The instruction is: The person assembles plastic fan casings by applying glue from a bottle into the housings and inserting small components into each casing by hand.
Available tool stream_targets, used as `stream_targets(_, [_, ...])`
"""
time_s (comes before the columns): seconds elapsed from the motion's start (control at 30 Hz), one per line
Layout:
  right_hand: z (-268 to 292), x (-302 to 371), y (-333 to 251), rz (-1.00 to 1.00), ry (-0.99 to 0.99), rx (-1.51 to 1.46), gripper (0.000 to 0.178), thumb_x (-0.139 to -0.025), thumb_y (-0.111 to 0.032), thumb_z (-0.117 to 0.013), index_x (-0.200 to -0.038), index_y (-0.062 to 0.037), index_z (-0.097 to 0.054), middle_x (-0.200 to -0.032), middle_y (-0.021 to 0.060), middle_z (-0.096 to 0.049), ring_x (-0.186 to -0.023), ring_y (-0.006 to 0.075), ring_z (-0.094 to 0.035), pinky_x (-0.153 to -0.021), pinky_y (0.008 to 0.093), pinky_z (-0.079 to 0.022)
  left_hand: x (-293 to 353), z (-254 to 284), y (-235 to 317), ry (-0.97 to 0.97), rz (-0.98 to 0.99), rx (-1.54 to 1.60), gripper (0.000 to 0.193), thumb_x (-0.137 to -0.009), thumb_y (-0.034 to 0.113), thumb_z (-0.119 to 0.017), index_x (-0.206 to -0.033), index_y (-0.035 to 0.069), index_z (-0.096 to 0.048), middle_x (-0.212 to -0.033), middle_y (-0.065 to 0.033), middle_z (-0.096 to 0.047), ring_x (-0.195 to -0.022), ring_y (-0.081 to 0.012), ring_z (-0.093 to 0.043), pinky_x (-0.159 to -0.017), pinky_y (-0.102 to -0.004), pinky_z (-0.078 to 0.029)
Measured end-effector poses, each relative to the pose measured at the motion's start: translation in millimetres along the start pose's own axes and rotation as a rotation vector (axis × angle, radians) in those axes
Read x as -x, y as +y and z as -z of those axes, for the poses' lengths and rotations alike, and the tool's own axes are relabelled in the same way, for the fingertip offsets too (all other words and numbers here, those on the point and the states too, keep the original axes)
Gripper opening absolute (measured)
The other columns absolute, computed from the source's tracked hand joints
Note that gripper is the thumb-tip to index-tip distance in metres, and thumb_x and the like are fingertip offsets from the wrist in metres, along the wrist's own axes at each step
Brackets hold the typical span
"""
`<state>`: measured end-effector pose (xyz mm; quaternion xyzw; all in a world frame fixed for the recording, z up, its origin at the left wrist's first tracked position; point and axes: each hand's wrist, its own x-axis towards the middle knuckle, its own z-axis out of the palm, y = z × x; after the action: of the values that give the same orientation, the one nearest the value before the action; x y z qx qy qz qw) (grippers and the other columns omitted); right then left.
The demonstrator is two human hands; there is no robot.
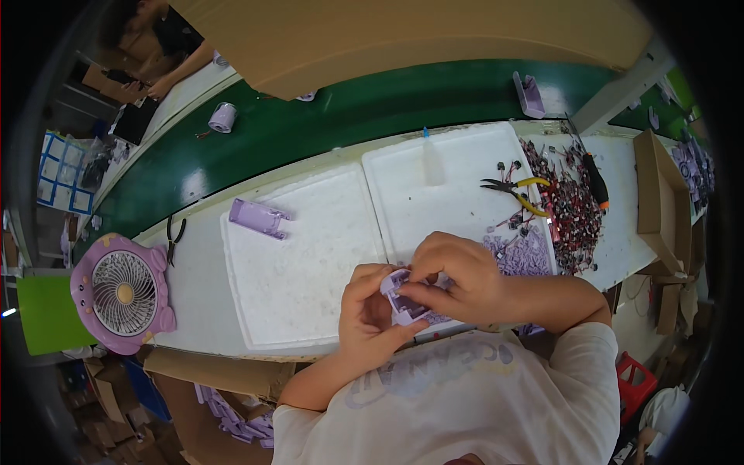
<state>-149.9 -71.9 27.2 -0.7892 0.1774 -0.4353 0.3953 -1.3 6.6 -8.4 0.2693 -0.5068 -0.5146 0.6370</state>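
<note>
My left hand (366, 311) is closed around a lilac plastic housing (408, 308), held near my body at the front edge of the foam board. From the right, my right hand (457, 280) reaches over it with thumb and forefinger pinched at the housing's inside. Whatever sits between those fingertips is too small and covered to make out. Just right of my right hand lies a heap of small lilac plastic parts (518, 253). On the left foam board (306, 283) rests another lilac housing (260, 218), lying on its side.
Yellow-handled pliers (527, 186), a clear bottle (432, 163), a pile of wired components (573, 209) and a screwdriver (595, 182) lie right. Black pliers (175, 240) and a purple fan (124, 293) stand left. Behind runs a green conveyor (349, 101); a person (167, 46) sits beyond.
</note>
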Motion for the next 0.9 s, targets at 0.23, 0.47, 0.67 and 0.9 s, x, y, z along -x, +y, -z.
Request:
stream_targets(0.23, [-2, 1, -1, -0.223, -0.005, -0.064, 0.021, -0.075, -0.005, -0.068, -0.091, -0.0054, -0.054, -0.076, 0.0067, -0.053, -0.061, 0.0183, -0.055, -0.055, 0.0291, -0.046, 1, 1, -2, 0.024, -0.019, -0.03, 0.07, -0.065, -0.013, -0.069, -0.125, 0.007, -0.039, -0.118, -0.0115, -0.039, -0.108, -0.0217, -0.047, -0.088, -0.0331, -0.044])
stream_targets(0.47, [1, 3, 10, -0.368, -0.041, -0.276, 0.02, -0.074, 0.006, -0.064, -0.091, -0.0008, -0.055, -0.075, 0.0052, -0.055, -0.064, 0.0084, -0.054, -0.055, 0.0223, -0.044, 3, 7, -8, -0.013, 0.059, -0.169, 0.072, -0.069, -0.007, -0.069, -0.131, 0.005, -0.035, -0.119, -0.0112, -0.039, -0.109, -0.0215, -0.046, -0.092, -0.0334, -0.039])
stream_targets(0.67, [14, -13, 27, -0.563, -0.181, -0.153, 0.01, -0.076, 0.0, -0.062, -0.084, -0.0032, -0.057, -0.066, 0.0037, -0.055, -0.059, 0.012, -0.054, -0.052, 0.0255, -0.043, -1, 2, 8, 0.07, 0.317, -0.328, 0.071, -0.075, -0.004, -0.061, -0.137, 0.002, -0.026, -0.113, -0.0101, -0.049, -0.099, -0.0174, -0.053, -0.089, -0.0305, -0.04])
stream_targets(0.9, [58, -44, 64, -0.119, -0.392, 1.13, 0.03, -0.071, -0.008, -0.054, -0.1, -0.0117, -0.06, -0.072, 0.0092, -0.054, -0.062, 0.0277, -0.058, -0.057, 0.0347, -0.048, -10, 11, 23, 0.343, 0.608, 0.118, 0.054, -0.079, 0.024, -0.056, -0.123, -0.004, -0.044, -0.097, -0.0154, -0.059, -0.084, -0.0209, -0.059, -0.075, -0.0325, -0.049])
